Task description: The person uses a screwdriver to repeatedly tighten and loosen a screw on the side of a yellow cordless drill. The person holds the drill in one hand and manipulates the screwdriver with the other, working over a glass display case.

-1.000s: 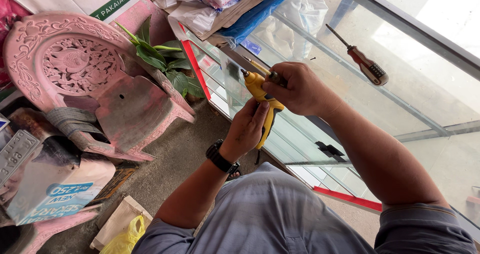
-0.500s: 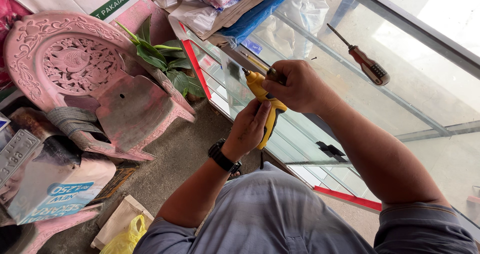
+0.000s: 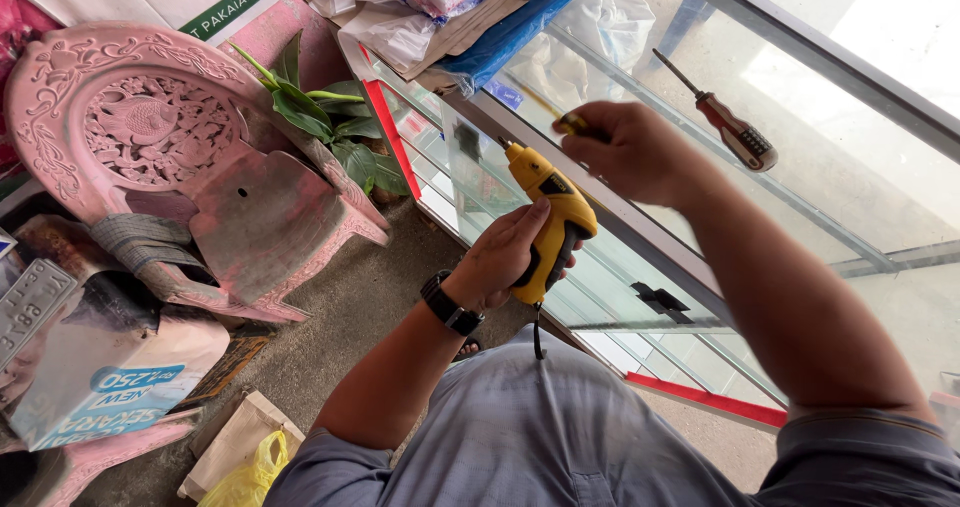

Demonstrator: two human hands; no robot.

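The left hand is closed around the grip of a yellow and black cordless screwdriver, near the middle of the view. At 2 o'clock from it, the right hand pinches a small yellow-black bit above the glass display cabinet with metal frame. A red-handled screwdriver lies on the glass at 3 o'clock.

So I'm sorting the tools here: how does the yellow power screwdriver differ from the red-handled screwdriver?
The yellow power screwdriver is thick and pistol-shaped; the red-handled screwdriver is slim and straight. The left hand grips the yellow power screwdriver, while the red-handled screwdriver lies untouched on the glass top. Both point up and left in the view.
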